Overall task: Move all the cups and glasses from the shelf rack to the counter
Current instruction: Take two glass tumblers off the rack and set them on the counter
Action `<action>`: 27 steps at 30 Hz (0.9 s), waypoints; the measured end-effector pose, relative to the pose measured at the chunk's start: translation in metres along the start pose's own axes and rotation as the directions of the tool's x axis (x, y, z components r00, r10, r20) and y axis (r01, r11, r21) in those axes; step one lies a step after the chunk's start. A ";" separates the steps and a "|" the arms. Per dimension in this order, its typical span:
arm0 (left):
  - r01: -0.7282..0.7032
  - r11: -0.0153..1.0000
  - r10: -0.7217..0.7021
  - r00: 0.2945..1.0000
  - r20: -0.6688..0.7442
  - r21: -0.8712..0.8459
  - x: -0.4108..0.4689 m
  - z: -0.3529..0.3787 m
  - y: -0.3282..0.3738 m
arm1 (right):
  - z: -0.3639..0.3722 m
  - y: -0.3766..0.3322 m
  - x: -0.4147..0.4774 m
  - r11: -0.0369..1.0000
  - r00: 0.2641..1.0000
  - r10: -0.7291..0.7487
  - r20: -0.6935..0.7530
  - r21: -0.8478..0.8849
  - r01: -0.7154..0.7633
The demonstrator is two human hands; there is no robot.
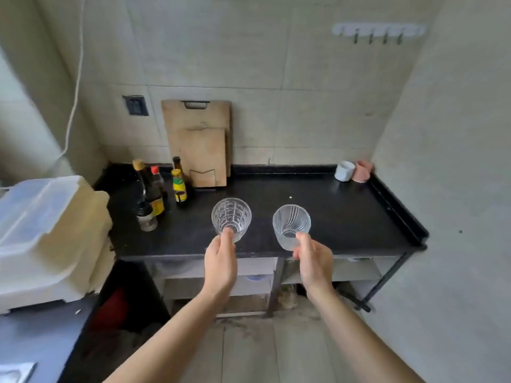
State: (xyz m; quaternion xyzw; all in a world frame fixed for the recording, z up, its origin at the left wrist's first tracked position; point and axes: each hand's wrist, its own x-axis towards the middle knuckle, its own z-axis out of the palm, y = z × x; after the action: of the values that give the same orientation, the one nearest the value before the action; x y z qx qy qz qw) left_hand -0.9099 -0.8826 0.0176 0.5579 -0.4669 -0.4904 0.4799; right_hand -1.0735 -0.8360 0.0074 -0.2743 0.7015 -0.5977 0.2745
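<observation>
My left hand grips a clear glass with a grid pattern, held over the front part of the black counter. My right hand grips a clear glass with curved line pattern, also above the counter's front edge. Both glasses tilt with their mouths toward me. A white cup and a pink cup sit at the counter's back right corner. Shelves of the rack show below the counter, mostly hidden.
Several sauce bottles and a small jar stand at the counter's left. Wooden cutting boards lean on the back wall. A white plastic appliance sits at the left. A hook rail hangs on the wall.
</observation>
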 end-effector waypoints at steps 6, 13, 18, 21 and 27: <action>-0.005 1.000 0.000 0.935 0.354 0.015 0.060 0.145 0.028 | -0.072 -0.015 0.097 0.999 0.959 0.032 -0.281 -0.026 -0.041; -0.040 0.993 -0.031 0.819 0.573 0.110 0.089 0.267 0.039 | -0.140 0.001 0.180 0.993 0.860 0.108 -0.499 0.009 -0.119; -0.018 0.987 -0.074 0.828 0.555 0.159 0.122 0.335 0.026 | -0.153 0.025 0.255 0.982 0.865 0.187 -0.465 0.062 -0.179; 0.006 0.980 -0.105 0.868 0.486 0.201 0.149 0.383 0.023 | -0.160 0.032 0.317 0.976 0.890 0.216 -0.402 0.059 -0.210; 0.022 0.967 -0.114 0.928 0.354 0.253 0.210 0.459 0.038 | -0.166 0.022 0.438 0.981 0.947 0.178 -0.266 -0.026 -0.192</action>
State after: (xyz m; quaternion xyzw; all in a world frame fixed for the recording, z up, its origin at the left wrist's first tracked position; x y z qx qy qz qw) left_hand -1.3512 -1.1306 0.0080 0.5275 -0.5851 -0.5408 0.2946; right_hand -1.4992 -1.0315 -0.0174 -0.1328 0.7695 -0.5820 0.2269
